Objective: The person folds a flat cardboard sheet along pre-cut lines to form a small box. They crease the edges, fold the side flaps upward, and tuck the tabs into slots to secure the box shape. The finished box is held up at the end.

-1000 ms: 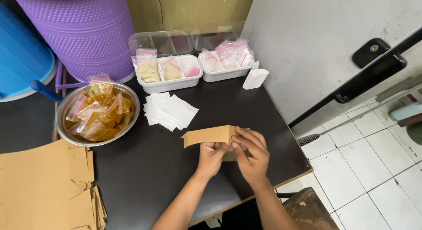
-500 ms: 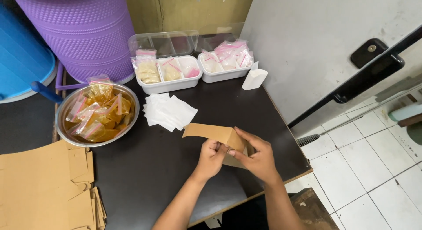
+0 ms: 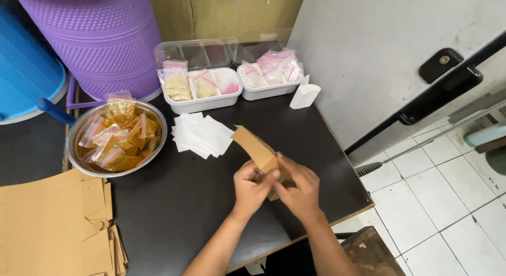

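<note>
Both forearms are bare, with no sleeves, gloves or jewellery visible.

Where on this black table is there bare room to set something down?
Bare black table lies between the metal bowl, the white sheets and the brown card stack, left of the left hand. A smaller patch sits between the white cup and the right hand. The back row of trays is crowded.

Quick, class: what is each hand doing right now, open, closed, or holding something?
Left hand: closed on the near end of the brown cardboard piece.
Right hand: closed on the same cardboard piece, fingers on top.
</note>
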